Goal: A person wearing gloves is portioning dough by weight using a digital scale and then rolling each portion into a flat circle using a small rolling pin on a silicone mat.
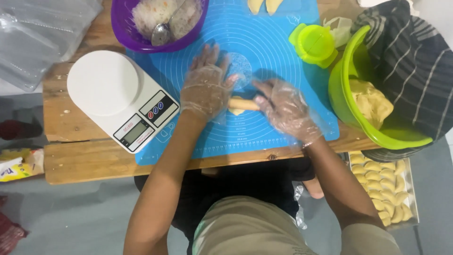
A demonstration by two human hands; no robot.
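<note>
While both gloved hands pressed down on a wooden rolling pin (244, 104), a small piece of yellow dough (235, 111) lay under it on the blue silicone mat (264, 52), between the two hands and just beside the left palm. The left hand (205, 87) lay flat with fingers spread, its palm over the pin's left end, not clenched. The right hand (285, 109) rested on the pin's right end with fingers loosely curved over it. Clear plastic gloves covered both. On the wooden bench (85, 160) a white kitchen scale (120, 97) stood left of the mat, and a purple bowl (158, 23) of filling with a spoon sat above it. A green bowl (351, 89) holding more dough stood to the right, partly covered by a striped cloth (415, 61), near a green press mould (314, 45). A tray of shaped dumplings (382, 191) sat lower right.
</note>
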